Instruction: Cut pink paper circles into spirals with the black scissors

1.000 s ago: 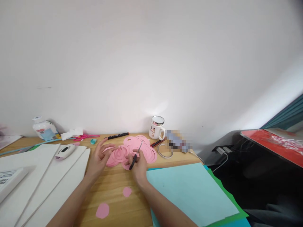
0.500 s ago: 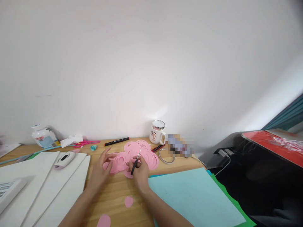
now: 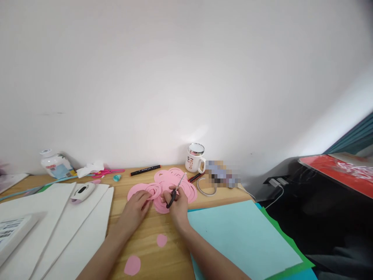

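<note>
My right hand (image 3: 178, 204) is closed around a small pair of scissors (image 3: 171, 199), whose dark handle rests in the palm and whose thin metal blades point up and to the right. With fingers bent together, my left hand (image 3: 136, 206) pinches the edge of a pink paper ring (image 3: 154, 189). Behind and under both hands spreads a heap of pink paper cutouts (image 3: 190, 191), many curled or ring-shaped. Two loose pink paper pieces, one rounder (image 3: 132, 265) and one smaller (image 3: 162, 240), lie on the wood nearer to me.
A white mug (image 3: 195, 158) stands against the wall, a black marker (image 3: 145, 170) to its left. Light-blue paper sheets (image 3: 233, 237) cover the right side; white boards (image 3: 78, 221) with a white device (image 3: 83, 191) lie left. Pink scissors (image 3: 109, 171) and a bottle (image 3: 56, 165) sit farther back.
My left hand has moved right and its spread fingers have closed on a pink paper ring. The scissors in my right hand have tilted further right. The view has shifted slightly.
</note>
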### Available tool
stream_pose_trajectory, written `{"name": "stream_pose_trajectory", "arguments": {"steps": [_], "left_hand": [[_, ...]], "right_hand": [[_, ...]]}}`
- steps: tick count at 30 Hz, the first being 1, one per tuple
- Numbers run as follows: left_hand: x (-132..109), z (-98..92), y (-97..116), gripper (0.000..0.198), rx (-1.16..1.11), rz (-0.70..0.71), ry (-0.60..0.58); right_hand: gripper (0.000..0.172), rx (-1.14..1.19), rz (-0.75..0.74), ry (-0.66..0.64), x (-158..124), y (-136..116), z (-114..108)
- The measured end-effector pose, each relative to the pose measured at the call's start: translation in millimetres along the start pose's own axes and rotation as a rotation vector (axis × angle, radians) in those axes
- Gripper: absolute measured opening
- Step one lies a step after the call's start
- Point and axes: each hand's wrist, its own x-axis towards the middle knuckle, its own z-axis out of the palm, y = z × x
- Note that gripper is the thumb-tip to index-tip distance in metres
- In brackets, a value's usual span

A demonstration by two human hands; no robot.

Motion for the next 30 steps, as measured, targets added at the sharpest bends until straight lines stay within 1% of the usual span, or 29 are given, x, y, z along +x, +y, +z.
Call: {"name": "stream_pose_trajectory", "arguments": {"steps": [3,7,9,10,12,13,15,16,18,19,20,21,22,23,25,27,30], "left_hand": [[2,-4.2,4,0.026,-0.077,-0.112,0.103],[5,-11.1,14,0.028,-0.207,-0.329,0.182],[6,-11.5,20,0.029,-0.271,-0.377,0.178],[5,-10.7,23,0.028,-0.288,-0.351,0.155],[4,-7.6,27,0.022,-0.297,-0.205,0.093],[4,-5.9,28,0.019,-0.309,-0.117,0.031],[4,-3.7,29,0.016,-0.33,-0.03,-0.035],[4,-3.8,27,0.014,-0.33,-0.019,-0.046],[5,-6.4,21,0.015,-0.304,-0.053,-0.016],[6,-8.7,16,0.018,-0.26,-0.117,0.038],[7,-11.6,11,0.021,-0.236,-0.151,0.063],[8,-14.6,7,0.023,-0.204,-0.186,0.08],[8,-17.6,3,0.027,-0.126,-0.254,0.085],[9,-20.2,0,0.033,-0.052,-0.314,0.053],[9,-24.2,-1,0.043,0.05,-0.397,-0.075],[10,-26.4,4,0.046,0.12,-0.432,-0.158],[11,-28.3,12,0.046,0.187,-0.458,-0.228]], "right_hand": [[0.037,0.014,0.018,-0.078,-2,3,3],[0.046,0.156,0.061,-0.183,-4,8,7],[0.051,0.199,0.061,-0.212,-3,10,7],[0.053,0.199,0.044,-0.216,-3,11,7],[0.055,0.156,-0.009,-0.185,-2,13,5],[0.054,0.118,-0.033,-0.151,-1,13,4],[0.05,0.038,-0.058,-0.07,0,13,2],[0.047,0.003,-0.065,-0.04,0,13,1],[0.041,-0.053,-0.09,0.0,1,12,0],[0.039,-0.075,-0.115,0.011,1,10,0],[0.037,-0.095,-0.146,0.025,1,8,-1],[0.036,-0.111,-0.178,0.042,1,6,-1],[0.035,-0.123,-0.214,0.061,1,3,-1],[0.035,-0.133,-0.25,0.082,1,1,-2],[0.036,-0.145,-0.313,0.126,3,-2,-5],[0.035,-0.172,-0.35,0.166,7,-2,-9],[0.035,-0.218,-0.349,0.204,14,7,-14]]}}
